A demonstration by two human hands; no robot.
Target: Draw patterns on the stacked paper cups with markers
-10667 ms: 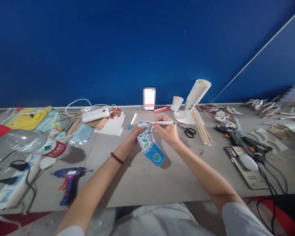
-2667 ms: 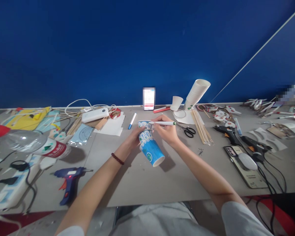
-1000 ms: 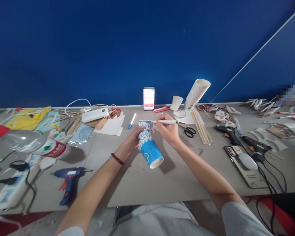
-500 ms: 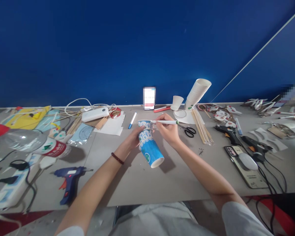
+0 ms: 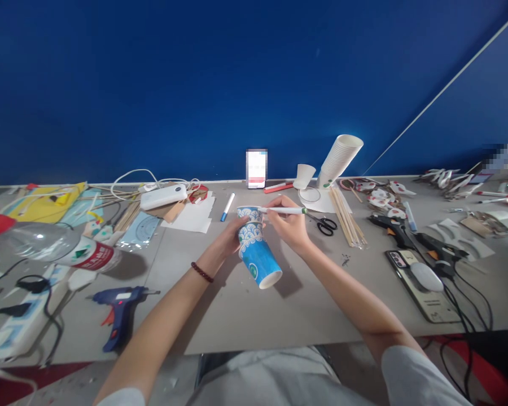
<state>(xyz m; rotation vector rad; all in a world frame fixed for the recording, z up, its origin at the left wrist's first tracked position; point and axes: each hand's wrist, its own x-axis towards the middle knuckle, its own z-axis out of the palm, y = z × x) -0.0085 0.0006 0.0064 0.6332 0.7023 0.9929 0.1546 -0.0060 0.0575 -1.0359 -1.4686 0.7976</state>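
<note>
My left hand (image 5: 233, 235) is wrapped round the upper left side of a pair of joined paper cups (image 5: 260, 255), tilted above the table. The lower cup is painted blue with a small green round mark, and white-and-blue scale patterns cover the middle and top. In my right hand (image 5: 291, 226) a white marker (image 5: 285, 211) with a green end is pinched, lying nearly level. Its tip meets or almost meets the upper cup's side near the rim; exact contact I cannot tell.
A blue-capped marker (image 5: 227, 207), black scissors (image 5: 326, 226) and wooden sticks (image 5: 347, 219) lie around the hands. Stacked white cups (image 5: 341, 160) lean near the wall. Left are a glue gun (image 5: 121, 310) and a water bottle (image 5: 68, 245); right, a phone (image 5: 423, 287).
Almost nothing differs. Both hands, the cups and the marker keep nearly the same places, with only a tiny shift of the view.
</note>
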